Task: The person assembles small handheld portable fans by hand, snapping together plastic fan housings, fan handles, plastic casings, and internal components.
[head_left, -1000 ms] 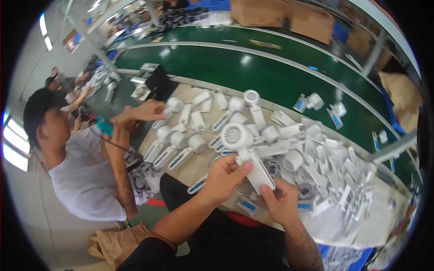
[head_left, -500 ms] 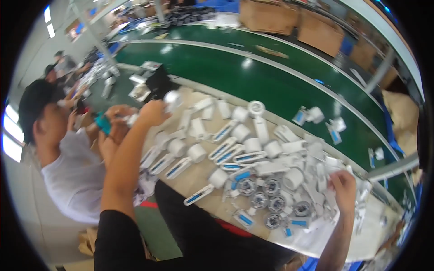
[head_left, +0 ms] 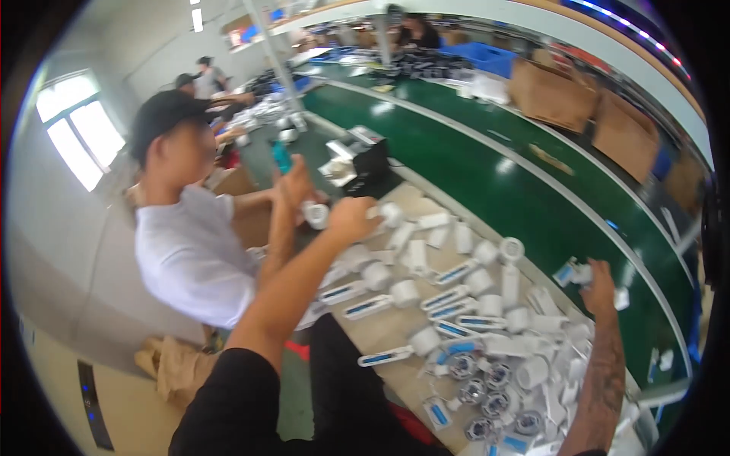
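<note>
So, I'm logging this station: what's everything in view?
Fan parts: many, white, on table and belt
Round parts: about six, silvery, table front
Table: one, beige, centre
Belt: one, green, beyond table
Boxes: two large, brown, beyond belt
Bin: one, blue, far back
Paper: one heap, brown, lower left
Window: one, white, left wall
Co-worker: one, white shirt, left
Other people: at least three, one in grey, background
Left hand: one, bare, by fan parts
Right hand: one, bare, over belt

Pretty clearly a factory floor, with a green conveyor belt (head_left: 456, 163) sweeping through the upper right, loads of matching white parts (head_left: 534, 372) across the worktable (head_left: 388, 332), and a co-worker (head_left: 190, 254) at left.
</note>
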`<control>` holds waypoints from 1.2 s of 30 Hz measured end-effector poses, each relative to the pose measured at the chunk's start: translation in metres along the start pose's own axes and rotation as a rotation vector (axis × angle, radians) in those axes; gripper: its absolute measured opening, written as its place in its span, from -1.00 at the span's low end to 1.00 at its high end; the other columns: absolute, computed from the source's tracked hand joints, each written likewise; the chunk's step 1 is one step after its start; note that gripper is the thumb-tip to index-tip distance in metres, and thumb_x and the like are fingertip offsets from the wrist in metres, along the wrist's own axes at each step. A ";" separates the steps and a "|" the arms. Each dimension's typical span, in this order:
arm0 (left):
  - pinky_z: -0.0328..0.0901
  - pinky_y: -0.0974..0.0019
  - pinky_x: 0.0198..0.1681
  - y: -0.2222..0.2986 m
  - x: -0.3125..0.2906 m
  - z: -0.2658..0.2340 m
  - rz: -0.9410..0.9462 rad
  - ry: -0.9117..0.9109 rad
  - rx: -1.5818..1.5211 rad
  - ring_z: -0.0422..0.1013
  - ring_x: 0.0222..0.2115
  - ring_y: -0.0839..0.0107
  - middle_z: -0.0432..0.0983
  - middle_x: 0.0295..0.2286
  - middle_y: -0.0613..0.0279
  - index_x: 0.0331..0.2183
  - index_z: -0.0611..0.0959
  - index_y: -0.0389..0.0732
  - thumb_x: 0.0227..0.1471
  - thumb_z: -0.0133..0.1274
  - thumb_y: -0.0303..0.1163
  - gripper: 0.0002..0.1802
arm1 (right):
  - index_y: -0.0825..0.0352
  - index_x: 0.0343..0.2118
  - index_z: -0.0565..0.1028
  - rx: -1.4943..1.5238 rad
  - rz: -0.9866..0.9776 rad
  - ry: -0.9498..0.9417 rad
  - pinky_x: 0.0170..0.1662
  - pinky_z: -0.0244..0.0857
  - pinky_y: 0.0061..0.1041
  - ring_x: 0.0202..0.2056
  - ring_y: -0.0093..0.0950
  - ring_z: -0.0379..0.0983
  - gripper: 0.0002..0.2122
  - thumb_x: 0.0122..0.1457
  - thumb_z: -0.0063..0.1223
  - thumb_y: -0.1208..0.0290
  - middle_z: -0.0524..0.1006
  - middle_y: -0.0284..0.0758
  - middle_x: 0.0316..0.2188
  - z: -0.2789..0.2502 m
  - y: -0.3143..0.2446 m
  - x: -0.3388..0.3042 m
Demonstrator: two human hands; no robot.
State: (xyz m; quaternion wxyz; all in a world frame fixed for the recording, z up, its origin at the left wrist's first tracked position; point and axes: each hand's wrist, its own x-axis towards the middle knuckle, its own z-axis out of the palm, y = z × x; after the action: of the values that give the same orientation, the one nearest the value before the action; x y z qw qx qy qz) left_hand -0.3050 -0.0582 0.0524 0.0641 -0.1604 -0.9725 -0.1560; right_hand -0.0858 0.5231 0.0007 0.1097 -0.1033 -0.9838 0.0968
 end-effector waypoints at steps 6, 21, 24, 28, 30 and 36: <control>0.40 0.38 -0.26 0.058 -0.109 -0.030 0.022 -0.002 -0.928 0.54 -0.34 0.50 0.66 -0.37 0.21 -0.25 0.71 -0.31 0.11 0.21 -0.33 -0.76 | 0.32 -0.14 0.40 0.133 -0.067 0.204 -0.08 0.38 -0.28 -0.12 -0.09 0.42 -0.46 -0.26 0.39 0.66 0.36 -0.20 -0.11 -0.048 -0.075 -0.013; 0.37 -0.07 0.05 0.241 -0.229 0.019 -0.357 -1.723 -2.136 0.52 -0.11 -0.05 0.56 -0.15 -0.16 0.12 0.40 -0.30 0.18 -0.32 0.38 -0.09 | 0.34 0.01 0.41 1.344 0.202 -0.213 -0.04 0.29 -0.54 -0.13 -0.58 0.44 -0.58 0.08 0.27 0.47 0.52 -0.35 -0.17 -0.130 -0.213 -0.217; 0.46 0.12 -0.07 0.246 -0.236 0.022 -0.355 -1.452 -1.904 0.57 -0.22 0.11 0.58 -0.26 -0.07 0.01 0.47 -0.37 0.31 -0.17 0.04 -0.39 | 0.36 0.00 0.41 1.547 0.520 -0.245 -0.17 0.40 -0.53 -0.14 -0.54 0.46 -0.66 0.27 0.01 0.26 0.51 -0.30 -0.15 -0.118 -0.198 -0.251; 0.47 0.21 -0.14 0.249 -0.232 0.019 -0.221 -1.271 -1.822 0.58 -0.27 0.23 0.59 -0.25 -0.02 -0.01 0.51 -0.39 0.27 -0.10 -0.29 -0.60 | 0.36 0.04 0.39 2.001 0.723 -0.172 -0.19 0.54 -0.25 -0.11 -0.37 0.51 -0.66 0.29 -0.05 0.27 0.50 -0.20 -0.07 -0.103 -0.214 -0.268; 0.47 0.27 -0.17 0.251 -0.231 0.010 -0.108 -1.090 -1.701 0.57 -0.29 0.29 0.59 -0.25 0.01 0.00 0.51 -0.39 0.20 -0.10 -0.43 -0.64 | 0.36 0.06 0.36 1.949 0.667 -0.122 -0.19 0.54 -0.25 -0.09 -0.37 0.51 -0.64 0.30 -0.05 0.26 0.50 -0.18 -0.06 -0.105 -0.222 -0.267; 0.47 0.35 -0.21 0.249 -0.232 -0.001 -0.024 -1.004 -1.649 0.54 -0.28 0.41 0.58 -0.24 0.11 -0.08 0.56 -0.36 0.17 -0.02 -0.50 -0.72 | 0.39 0.10 0.29 1.420 0.235 0.169 0.05 0.30 -0.51 -0.05 -0.51 0.46 -0.45 0.07 0.32 0.52 0.52 -0.25 -0.07 -0.124 -0.229 -0.246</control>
State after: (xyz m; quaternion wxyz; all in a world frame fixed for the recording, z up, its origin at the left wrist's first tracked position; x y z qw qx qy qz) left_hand -0.0046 0.0977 0.0830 -0.4935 -0.1930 -0.4732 -0.7038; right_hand 0.1371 0.2692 0.1203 0.2147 -0.1191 -0.6543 0.7152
